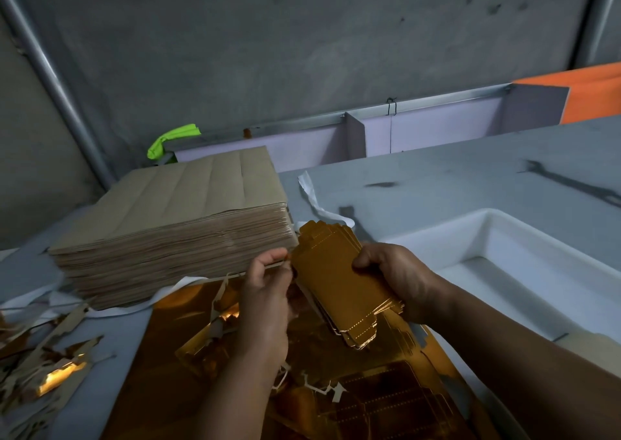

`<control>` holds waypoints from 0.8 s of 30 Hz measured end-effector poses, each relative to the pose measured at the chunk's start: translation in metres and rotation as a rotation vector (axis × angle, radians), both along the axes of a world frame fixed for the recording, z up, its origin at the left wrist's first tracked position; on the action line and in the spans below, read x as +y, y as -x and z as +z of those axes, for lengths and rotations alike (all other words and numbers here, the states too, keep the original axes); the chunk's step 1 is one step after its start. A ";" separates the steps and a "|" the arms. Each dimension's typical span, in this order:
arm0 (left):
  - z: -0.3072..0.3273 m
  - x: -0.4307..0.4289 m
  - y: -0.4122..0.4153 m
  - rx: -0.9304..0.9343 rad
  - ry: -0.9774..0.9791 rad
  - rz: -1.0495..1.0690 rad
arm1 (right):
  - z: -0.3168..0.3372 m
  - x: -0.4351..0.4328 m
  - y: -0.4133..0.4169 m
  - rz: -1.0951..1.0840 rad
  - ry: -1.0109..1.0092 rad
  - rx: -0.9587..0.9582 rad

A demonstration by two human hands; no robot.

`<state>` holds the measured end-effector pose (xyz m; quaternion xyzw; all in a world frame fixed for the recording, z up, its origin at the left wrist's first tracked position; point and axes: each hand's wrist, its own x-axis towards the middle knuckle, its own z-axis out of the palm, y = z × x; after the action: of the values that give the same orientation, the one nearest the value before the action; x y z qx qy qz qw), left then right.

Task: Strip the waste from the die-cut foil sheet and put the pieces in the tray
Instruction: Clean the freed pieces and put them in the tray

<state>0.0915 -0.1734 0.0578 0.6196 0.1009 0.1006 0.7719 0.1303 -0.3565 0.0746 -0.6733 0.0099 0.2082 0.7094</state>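
Far to the left of the left hand, torn waste strips (50, 355) lie scattered on the grey tabletop (437, 184). They are ragged and jagged, brown card on 1 face and mirror-gold on the other. Just beyond and left of that hand sits a thick stack of brown sheets (168, 217), matte and flat, with faint score lines across its top.

Under both hands spreads the foil sheet (174, 332), glossy amber-gold and mirror-bright, marked with die-cut outlines and dotted perforations. Thin white slivers lie on it.

The left hand (265, 288) is raised above the sheet, its curled fingertips pinching the upper left edge of a stack of gold pieces (336, 288). These pieces are long rectangles with stepped tabs at the ends and dotted fold lines, their edges slightly fanned. The right hand (400, 278) grips the stack's right side, thumb on top and fingers wrapped beneath. The stack is held between the 2 hands, tilted, above the sheet.

Right of the right hand, a white tray (504, 248) rests on the tabletop; it is rectangular and smooth, with rounded corners.

Beyond the hands, pale lilac partitions (433, 130) line the tabletop's far edge below a blotchy grey wall (302, 36). A neon-green object (171, 138) sits behind the brown stack, and an orange panel (594, 93) shows far right.
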 end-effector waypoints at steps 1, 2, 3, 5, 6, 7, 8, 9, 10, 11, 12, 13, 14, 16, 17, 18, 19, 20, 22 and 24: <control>-0.001 -0.001 0.001 -0.023 -0.053 -0.007 | 0.001 0.001 -0.002 -0.011 0.003 -0.021; -0.001 -0.003 0.003 -0.041 -0.107 -0.010 | 0.004 0.004 -0.006 -0.011 0.033 -0.044; -0.002 -0.004 0.004 -0.059 -0.153 -0.006 | 0.007 0.006 -0.004 0.014 0.071 -0.044; -0.002 -0.006 0.008 -0.086 -0.233 0.003 | 0.009 0.005 0.000 0.087 0.120 -0.011; -0.001 -0.007 0.009 -0.092 -0.259 0.006 | 0.007 0.005 0.000 0.084 0.110 -0.034; 0.000 -0.009 0.011 -0.096 -0.278 0.006 | 0.006 0.007 -0.001 0.042 0.086 -0.064; 0.001 -0.011 0.012 -0.092 -0.292 0.006 | 0.004 0.007 -0.001 0.002 0.050 -0.077; 0.000 -0.013 0.013 -0.081 -0.304 0.002 | 0.001 0.005 0.004 -0.015 0.034 -0.092; -0.001 -0.015 0.014 -0.066 -0.302 -0.005 | 0.001 0.004 0.005 -0.027 0.055 -0.097; -0.001 -0.017 0.015 -0.030 -0.292 -0.017 | 0.001 0.004 0.006 -0.028 0.083 -0.102; 0.000 -0.019 0.018 0.007 -0.237 -0.033 | 0.004 0.005 0.004 -0.023 0.117 -0.091; 0.001 -0.021 0.018 0.048 -0.122 -0.057 | 0.005 0.005 0.003 -0.020 0.141 -0.071; 0.001 -0.023 0.018 0.081 -0.002 -0.082 | 0.007 0.005 0.002 -0.013 0.142 -0.063; 0.002 -0.026 0.018 0.081 0.067 -0.140 | 0.007 0.006 0.004 0.000 0.153 -0.067; 0.002 -0.028 0.017 0.084 0.047 -0.168 | 0.007 0.006 0.005 0.006 0.144 -0.063; 0.001 -0.030 0.016 0.095 0.033 -0.181 | 0.007 0.005 0.006 0.017 0.120 -0.063; -0.003 -0.030 0.014 0.111 0.020 -0.184 | 0.006 0.005 0.007 0.035 0.093 -0.069; -0.004 -0.030 0.013 0.139 0.045 -0.171 | 0.006 0.005 0.007 0.054 0.067 -0.071; -0.004 -0.027 0.013 0.186 0.136 -0.125 | 0.003 0.004 0.006 0.095 0.020 -0.072; -0.004 -0.025 0.014 0.221 0.262 -0.125 | 0.002 0.004 0.006 0.123 0.001 -0.086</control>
<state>0.0775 -0.1988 0.0542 0.5261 0.1587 -0.0305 0.8350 0.1238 -0.3521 0.0763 -0.6813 -0.0617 0.2222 0.6947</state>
